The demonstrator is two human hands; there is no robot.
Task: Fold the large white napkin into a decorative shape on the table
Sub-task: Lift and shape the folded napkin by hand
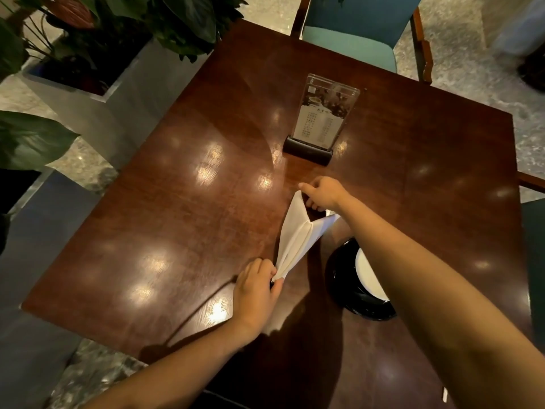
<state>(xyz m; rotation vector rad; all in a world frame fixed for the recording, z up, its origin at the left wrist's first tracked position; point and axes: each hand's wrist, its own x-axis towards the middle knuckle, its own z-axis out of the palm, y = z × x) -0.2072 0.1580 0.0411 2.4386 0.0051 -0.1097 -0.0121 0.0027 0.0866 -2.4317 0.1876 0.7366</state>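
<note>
Napkin (296, 239), white, folded to a narrow pleated wedge, sits near the middle of the wooden table (177, 202), raised at its far end. Left hand (256, 290) pinches the near gathered tip. Right hand (323, 192) grips the far point, fingers curled. Black dish (348, 278) just right; menu stand (320, 119) farther back.

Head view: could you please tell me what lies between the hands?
The folded white napkin, held by left hand and right hand, seen in head view.
</note>
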